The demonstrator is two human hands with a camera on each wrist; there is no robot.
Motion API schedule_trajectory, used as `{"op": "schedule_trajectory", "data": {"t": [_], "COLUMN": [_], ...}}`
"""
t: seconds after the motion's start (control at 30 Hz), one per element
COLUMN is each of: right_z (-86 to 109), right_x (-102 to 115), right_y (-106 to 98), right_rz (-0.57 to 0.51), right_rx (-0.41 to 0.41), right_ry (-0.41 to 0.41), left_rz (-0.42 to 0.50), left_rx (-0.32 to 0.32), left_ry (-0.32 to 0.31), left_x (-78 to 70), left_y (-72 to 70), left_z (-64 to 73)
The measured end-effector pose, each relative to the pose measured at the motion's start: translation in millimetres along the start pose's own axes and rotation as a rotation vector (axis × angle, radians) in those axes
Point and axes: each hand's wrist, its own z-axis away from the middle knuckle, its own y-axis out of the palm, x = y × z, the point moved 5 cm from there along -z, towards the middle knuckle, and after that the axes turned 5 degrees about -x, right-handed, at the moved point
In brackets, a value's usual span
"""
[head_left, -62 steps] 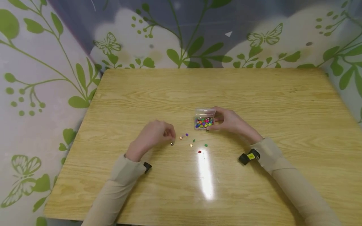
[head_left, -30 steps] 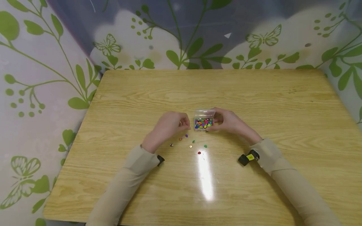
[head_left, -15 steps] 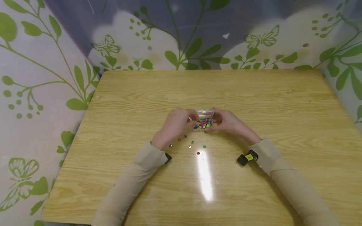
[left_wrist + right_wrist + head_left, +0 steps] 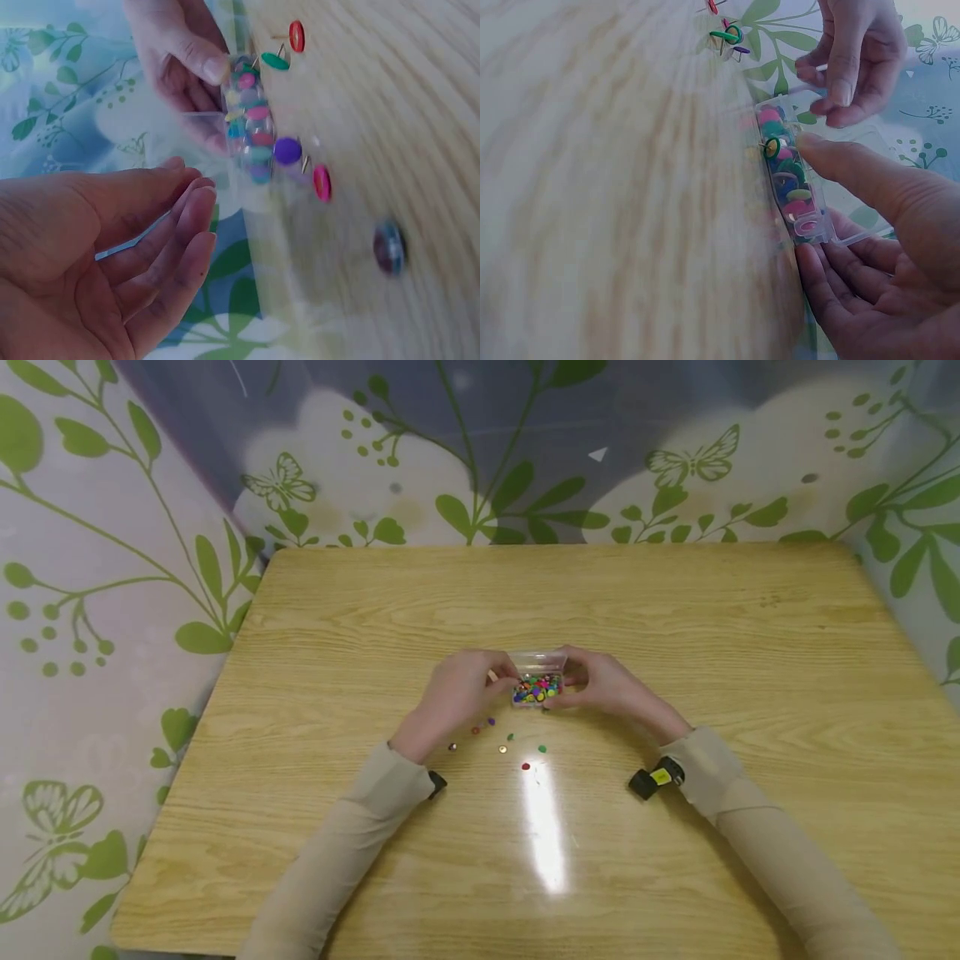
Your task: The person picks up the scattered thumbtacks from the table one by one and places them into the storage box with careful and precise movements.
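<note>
A small clear plastic box full of colourful thumbtacks stands on the table, its hinged lid raised at the back. My right hand grips the box from the right, thumb on the front side and fingers behind, as the right wrist view also shows. At the box's left edge is my left hand, its fingers loosely bent and nothing visible between them in the left wrist view. Loose tacks lie in front: a purple tack, a pink tack, a silver tack and a red tack.
A gold tack and a green tack also lie on the wooden table. Behind the table's far edge rises a wall with a leaf pattern. Bright glare crosses the table front.
My left hand has moved from beside the silver tack up to the box, reached over its left end, then drawn back slightly left. The right hand keeps holding the box.
</note>
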Motion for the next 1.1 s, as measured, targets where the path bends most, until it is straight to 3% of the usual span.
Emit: {"op": "schedule_trajectory", "data": {"t": [0.17, 0.33, 0.63, 0.9, 1.1], "right_z": [-0.5, -0.7, -0.9, 0.0, 0.1], "right_x": [-1.4, -3.1, -2.4, -1.9, -2.1], "right_y": [-0.2, -0.9, 0.9, 0.4, 0.7], "right_rz": [0.013, 0.046, 0.03, 0.019, 0.023], "right_rx": [-0.006, -0.01, -0.004, -0.006, -0.003], "right_ry": [0.01, 0.016, 0.013, 0.016, 0.01], "left_rz": [-0.017, -0.038, -0.019, 0.024, -0.008], "left_rx": [0.016, 0.076, 0.199, 0.271, 0.227], "left_ry": [-0.017, -0.017, -0.069, -0.083, -0.055], "left_x": [12.6, 25.3, 44.4, 48.8, 48.7], "left_y": [-10.7, -19.2, -16.7, -8.1, -7.9], "left_z": [12.5, 30.2, 58.7, 67.6, 65.3]}}
